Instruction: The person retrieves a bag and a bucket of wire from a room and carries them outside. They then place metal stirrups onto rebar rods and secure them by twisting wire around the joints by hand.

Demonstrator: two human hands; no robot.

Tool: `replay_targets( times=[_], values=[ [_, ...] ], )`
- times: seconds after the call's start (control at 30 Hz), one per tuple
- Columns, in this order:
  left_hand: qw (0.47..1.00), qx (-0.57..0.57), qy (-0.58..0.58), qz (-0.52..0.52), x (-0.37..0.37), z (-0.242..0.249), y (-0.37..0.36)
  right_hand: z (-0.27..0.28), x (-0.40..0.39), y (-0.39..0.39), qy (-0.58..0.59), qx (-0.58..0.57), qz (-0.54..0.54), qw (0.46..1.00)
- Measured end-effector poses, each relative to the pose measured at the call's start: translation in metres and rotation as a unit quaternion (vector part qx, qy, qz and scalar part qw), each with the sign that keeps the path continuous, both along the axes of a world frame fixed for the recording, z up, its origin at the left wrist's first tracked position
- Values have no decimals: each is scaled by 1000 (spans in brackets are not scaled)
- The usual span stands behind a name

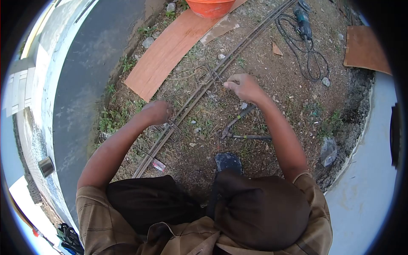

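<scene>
Long thin metal rods (pixel 193 98) run diagonally over the ground, from near my left knee to the top right. Bent wire pieces, like square loops, cross them near the middle and lower down. My left hand (pixel 157 112) is closed beside the rods on their left, next to a wire loop (pixel 173 124); what its fingers hold is hidden. My right hand (pixel 241 87) is pinched just right of the rods, near another wire loop (pixel 214 76); anything between its fingertips is too small to tell.
Long-handled cutters (pixel 229 132) lie below my right hand. A power tool (pixel 303 23) with a coiled cable is at the upper right. A wooden board (pixel 163 53), an orange bucket (pixel 210 7) and a plastic bag (pixel 328 152) lie around. My foot (pixel 228 162) is in front.
</scene>
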State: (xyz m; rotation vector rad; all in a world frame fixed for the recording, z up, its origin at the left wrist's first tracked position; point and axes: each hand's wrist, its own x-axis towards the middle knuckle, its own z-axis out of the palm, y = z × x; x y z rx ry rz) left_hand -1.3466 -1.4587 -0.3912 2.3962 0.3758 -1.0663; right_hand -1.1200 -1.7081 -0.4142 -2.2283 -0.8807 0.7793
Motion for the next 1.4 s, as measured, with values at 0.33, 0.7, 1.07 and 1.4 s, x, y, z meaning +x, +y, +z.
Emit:
replay_targets(
  times=[0.33,0.7,1.07,1.4],
  values=[
    [990,-70,-104,70,11,21,5,2,50,33,-103,-116,-21,988],
    [985,-93,-140,47,6,36,4,-2,62,43,-37,-155,-65,985],
    [979,-86,-181,44,-3,-5,11,7,41,-8,-22,-137,-72,988],
    [978,-78,-187,52,41,28,-22,-45,67,6,113,-65,-105,986]
  ],
)
